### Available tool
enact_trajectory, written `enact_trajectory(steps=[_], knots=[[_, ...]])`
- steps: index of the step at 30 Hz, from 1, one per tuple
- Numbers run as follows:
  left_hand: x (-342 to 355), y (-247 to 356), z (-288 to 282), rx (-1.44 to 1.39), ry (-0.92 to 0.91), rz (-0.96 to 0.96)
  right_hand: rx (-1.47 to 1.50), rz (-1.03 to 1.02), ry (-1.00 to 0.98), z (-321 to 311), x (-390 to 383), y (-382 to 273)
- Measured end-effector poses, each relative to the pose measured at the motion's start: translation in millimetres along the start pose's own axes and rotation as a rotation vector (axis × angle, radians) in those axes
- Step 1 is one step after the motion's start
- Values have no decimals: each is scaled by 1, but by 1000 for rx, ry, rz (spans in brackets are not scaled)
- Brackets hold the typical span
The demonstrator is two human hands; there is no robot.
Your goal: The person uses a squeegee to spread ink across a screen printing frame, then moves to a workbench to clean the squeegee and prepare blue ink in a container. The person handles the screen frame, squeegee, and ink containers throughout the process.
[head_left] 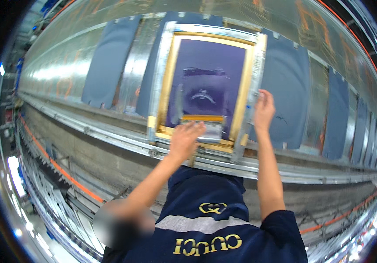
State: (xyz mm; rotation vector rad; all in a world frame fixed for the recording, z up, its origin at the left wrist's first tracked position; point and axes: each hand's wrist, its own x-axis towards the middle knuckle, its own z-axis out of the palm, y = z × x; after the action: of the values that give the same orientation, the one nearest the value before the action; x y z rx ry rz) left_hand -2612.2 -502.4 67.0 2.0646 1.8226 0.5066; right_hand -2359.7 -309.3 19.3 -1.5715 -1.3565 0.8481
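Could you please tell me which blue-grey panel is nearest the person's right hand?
It is the panel immediately right of the screen frame, beside the right hand. The other panels lie farther right, or under or left of the frame.

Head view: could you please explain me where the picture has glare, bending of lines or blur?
Head view: glare whitens bare parts of the metal table left of the yellow-edged frame; head view: the long rail bends toward the rim, with black corners; head view: a blurred patch at lower left hides detail, while the squeegee under the left hand looks sharper.
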Motion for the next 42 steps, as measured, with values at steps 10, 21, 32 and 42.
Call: enact_trajectory(steps=[10,21,32,42], knots=[[-20,-103,-60,33,-2,7,82,-31,90,116,-28,-23],[55,-162,-55,-11,-74,-73,21,162,-2,129,-36,-17],[79,-164,-28,169,100,183,20,217,-12,126,-33,-22],[157,-162,-53,43,61,-108,-5,224,-22,126,-33,-27]])
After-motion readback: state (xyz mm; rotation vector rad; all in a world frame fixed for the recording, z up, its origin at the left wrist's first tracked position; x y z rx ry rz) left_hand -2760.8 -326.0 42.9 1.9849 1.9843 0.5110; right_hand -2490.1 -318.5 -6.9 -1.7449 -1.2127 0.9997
